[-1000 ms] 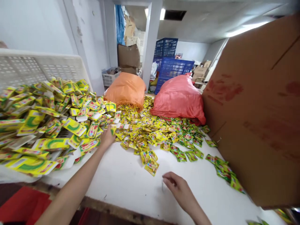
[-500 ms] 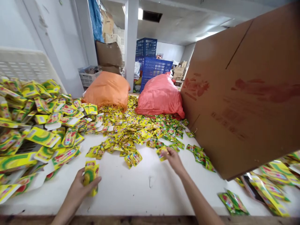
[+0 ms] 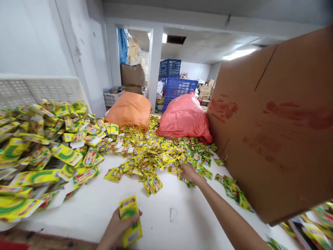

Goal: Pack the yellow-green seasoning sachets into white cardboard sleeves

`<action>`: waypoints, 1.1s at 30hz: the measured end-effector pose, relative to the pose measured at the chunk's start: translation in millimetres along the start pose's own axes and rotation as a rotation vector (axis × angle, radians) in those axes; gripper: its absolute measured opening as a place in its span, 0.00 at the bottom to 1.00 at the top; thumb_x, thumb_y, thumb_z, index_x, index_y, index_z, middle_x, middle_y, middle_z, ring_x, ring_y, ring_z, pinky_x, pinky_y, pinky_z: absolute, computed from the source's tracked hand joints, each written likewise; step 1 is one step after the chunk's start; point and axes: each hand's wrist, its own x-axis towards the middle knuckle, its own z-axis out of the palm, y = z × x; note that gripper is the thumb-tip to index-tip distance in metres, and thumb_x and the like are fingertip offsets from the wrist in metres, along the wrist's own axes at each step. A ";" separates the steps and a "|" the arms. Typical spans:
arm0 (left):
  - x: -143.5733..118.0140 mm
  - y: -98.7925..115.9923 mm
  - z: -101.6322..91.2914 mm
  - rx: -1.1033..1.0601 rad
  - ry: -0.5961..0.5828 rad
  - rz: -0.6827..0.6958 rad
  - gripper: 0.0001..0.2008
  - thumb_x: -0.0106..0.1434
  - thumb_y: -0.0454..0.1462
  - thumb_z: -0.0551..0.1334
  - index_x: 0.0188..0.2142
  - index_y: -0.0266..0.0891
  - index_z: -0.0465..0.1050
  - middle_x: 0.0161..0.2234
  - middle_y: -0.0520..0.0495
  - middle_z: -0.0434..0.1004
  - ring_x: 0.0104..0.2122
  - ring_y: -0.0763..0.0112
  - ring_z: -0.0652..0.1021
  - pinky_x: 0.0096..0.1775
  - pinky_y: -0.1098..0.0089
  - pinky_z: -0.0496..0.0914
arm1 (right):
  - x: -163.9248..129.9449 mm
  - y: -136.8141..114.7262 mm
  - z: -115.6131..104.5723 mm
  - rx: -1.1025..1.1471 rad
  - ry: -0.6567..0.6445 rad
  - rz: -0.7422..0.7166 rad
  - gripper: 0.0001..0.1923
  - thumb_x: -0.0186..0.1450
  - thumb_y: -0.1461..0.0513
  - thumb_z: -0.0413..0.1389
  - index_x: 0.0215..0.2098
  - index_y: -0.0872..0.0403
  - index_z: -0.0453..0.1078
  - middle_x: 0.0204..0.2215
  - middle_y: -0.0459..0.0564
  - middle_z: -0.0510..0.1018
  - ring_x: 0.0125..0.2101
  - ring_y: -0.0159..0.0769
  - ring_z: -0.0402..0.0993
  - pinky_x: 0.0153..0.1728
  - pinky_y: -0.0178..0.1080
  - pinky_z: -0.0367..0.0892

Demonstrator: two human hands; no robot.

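- yellow-green carton [image 3: 130, 221] low at the near table edge, left hand [image 3: 118, 227] fingers wrapped around it.
- right hand [image 3: 189, 172] stretched out to the sachet pile [image 3: 156, 152], fingers curled onto the packets there.
- white table [image 3: 166, 208] underneath; flat cartons heaped [image 3: 44, 146] at left, cardboard box [image 3: 275, 121] tilted at right.

Sachets [image 3: 156, 152] between crate [image 3: 39, 90] and carton [image 3: 281, 125]
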 end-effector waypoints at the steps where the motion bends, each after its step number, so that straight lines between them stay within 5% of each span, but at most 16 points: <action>1: -2.3 0.7 1.1 0.003 -0.036 -0.015 0.22 0.37 0.48 0.69 0.28 0.35 0.74 0.27 0.45 0.78 0.28 0.62 0.76 0.32 0.66 0.70 | -6.6 2.4 0.3 -0.020 -0.023 -0.018 0.12 0.65 0.59 0.52 0.43 0.58 0.66 0.41 0.49 0.71 0.38 0.35 0.70 0.39 0.43 0.68; 4: -6.0 3.0 8.0 -0.021 -0.136 -0.026 0.16 0.41 0.46 0.68 0.26 0.36 0.75 0.32 0.43 0.79 0.33 0.60 0.77 0.37 0.65 0.69 | -30.7 3.4 -2.1 -0.051 -0.074 -0.075 0.07 0.61 0.65 0.54 0.38 0.56 0.68 0.36 0.48 0.71 0.40 0.37 0.68 0.41 0.41 0.64; 9: -3.3 1.4 20.2 -0.218 -0.269 -0.006 0.15 0.44 0.39 0.68 0.32 0.37 0.72 0.26 0.47 0.77 0.28 0.64 0.76 0.34 0.65 0.68 | -100.7 -25.5 -3.0 0.003 -0.185 -0.140 0.14 0.58 0.70 0.51 0.40 0.52 0.66 0.34 0.49 0.69 0.37 0.37 0.68 0.38 0.37 0.63; 14: -1.4 -7.4 20.3 -0.221 -0.314 -0.041 0.14 0.46 0.35 0.66 0.34 0.34 0.70 0.28 0.45 0.78 0.31 0.65 0.77 0.36 0.66 0.67 | -188.2 -55.1 -4.5 0.117 -0.555 -0.117 0.08 0.60 0.68 0.48 0.34 0.51 0.65 0.33 0.47 0.71 0.34 0.34 0.68 0.35 0.34 0.63; 19: -2.8 -7.0 27.3 -0.129 -0.299 -0.059 0.16 0.46 0.36 0.65 0.36 0.34 0.67 0.26 0.50 0.72 0.27 0.68 0.75 0.34 0.67 0.67 | -198.8 -58.4 -13.9 0.103 -0.664 -0.071 0.02 0.60 0.64 0.51 0.32 0.51 0.63 0.30 0.45 0.72 0.31 0.33 0.67 0.32 0.33 0.60; 23: -8.4 -5.0 38.3 0.272 -0.184 0.238 0.17 0.49 0.37 0.62 0.40 0.38 0.62 0.30 0.51 0.69 0.30 0.68 0.72 0.34 0.68 0.65 | -166.7 -75.7 -9.8 0.326 -0.436 0.030 0.08 0.64 0.56 0.48 0.33 0.53 0.61 0.25 0.44 0.70 0.27 0.32 0.66 0.29 0.32 0.61; 28: -17.8 -14.5 51.3 0.822 0.052 0.461 0.20 0.50 0.34 0.60 0.44 0.38 0.60 0.37 0.45 0.70 0.40 0.60 0.70 0.43 0.62 0.62 | -145.0 -109.9 27.3 0.644 -0.069 0.215 0.15 0.63 0.49 0.48 0.33 0.53 0.58 0.23 0.42 0.67 0.21 0.29 0.64 0.19 0.30 0.60; 33: -17.6 -24.1 58.3 1.041 0.204 0.549 0.22 0.51 0.32 0.60 0.47 0.33 0.59 0.41 0.41 0.69 0.43 0.58 0.69 0.45 0.60 0.59 | -157.8 -112.6 52.2 0.319 -0.079 0.154 0.12 0.63 0.52 0.48 0.31 0.52 0.60 0.22 0.44 0.70 0.22 0.33 0.67 0.23 0.32 0.59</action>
